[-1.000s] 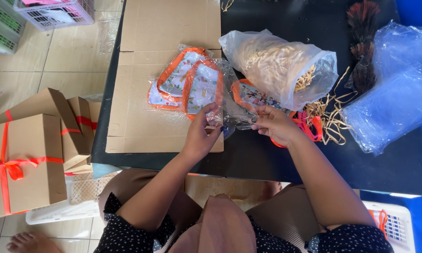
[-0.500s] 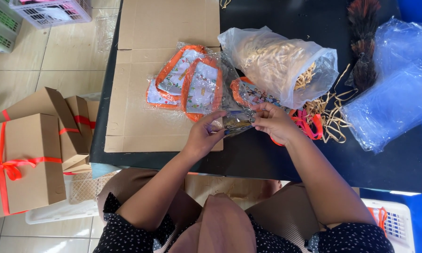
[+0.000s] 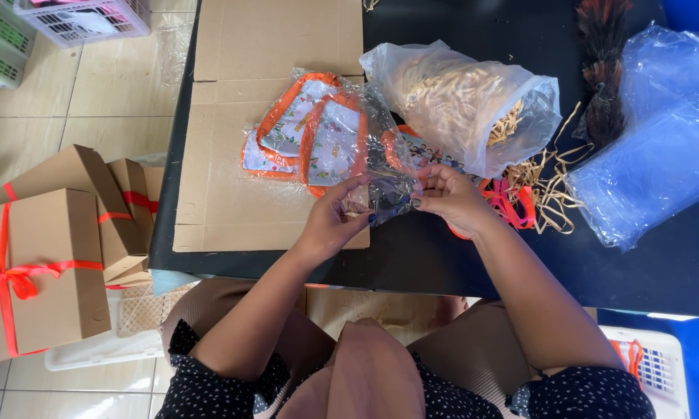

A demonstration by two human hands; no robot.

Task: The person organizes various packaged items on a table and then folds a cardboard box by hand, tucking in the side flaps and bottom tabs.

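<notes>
My left hand (image 3: 335, 219) and my right hand (image 3: 446, 198) both pinch a small clear plastic bag (image 3: 386, 194) held between them above the black table (image 3: 458, 268). What is inside the bag is hard to make out. Just beyond my hands lie orange-trimmed fabric pieces (image 3: 318, 136) wrapped in clear plastic, resting partly on a flattened cardboard sheet (image 3: 241, 155).
A clear bag of tan rubber bands (image 3: 466, 97) lies behind my right hand, with loose bands (image 3: 551, 182) spilled beside it. Blue plastic bags (image 3: 652, 163) sit at right. Cardboard boxes with red ribbon (image 3: 39, 271) stand on the floor at left.
Both hands have lifted the small clear bag and drawn it slightly toward me; my left hand moved from the cardboard up to the bag's edge.
</notes>
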